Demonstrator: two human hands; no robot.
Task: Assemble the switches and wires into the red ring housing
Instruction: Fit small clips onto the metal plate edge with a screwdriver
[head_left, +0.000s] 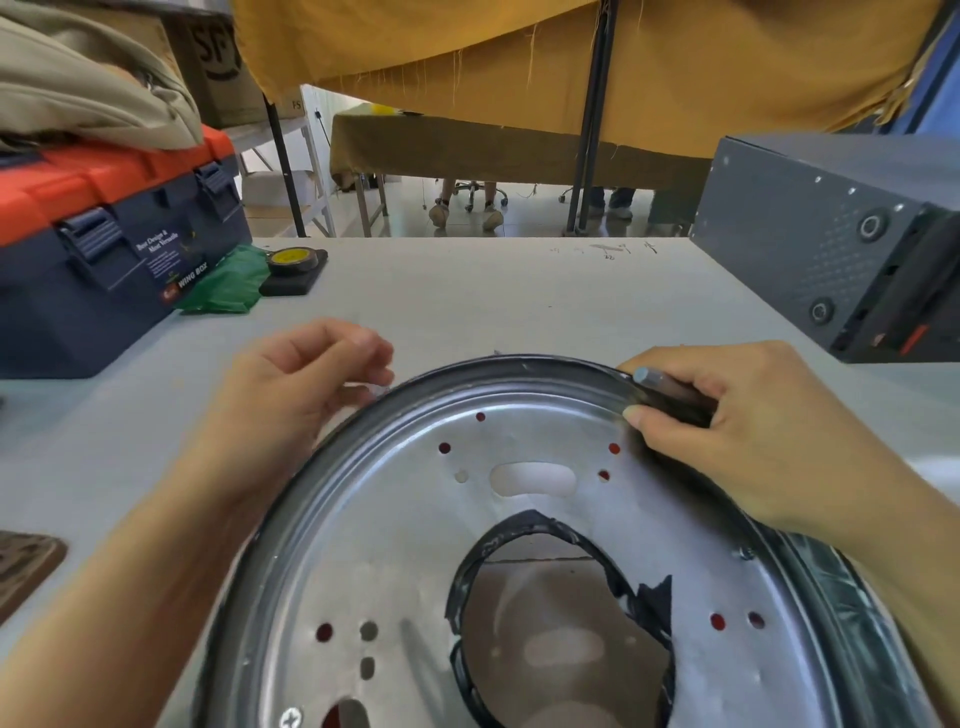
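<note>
A round silver metal plate (415, 519) with a dark rim fills the lower middle of the head view. It has several small holes showing red beneath, an oval slot, and a large central opening edged with black tape (644, 597). My left hand (291, 395) rests at the plate's upper left rim, fingers curled around something small and clear that I cannot make out. My right hand (727, 431) grips a dark cylindrical tool (665, 395) with a pale tip, pressed against the upper right rim. The red housing shows only through the holes.
A blue toolbox with an orange lid (104, 249) stands at the left, with a green bag (228, 286) and a tape roll on a black block (296, 265) beside it. A grey metal box (831, 244) sits at the right. The grey table (493, 301) extends beyond the plate.
</note>
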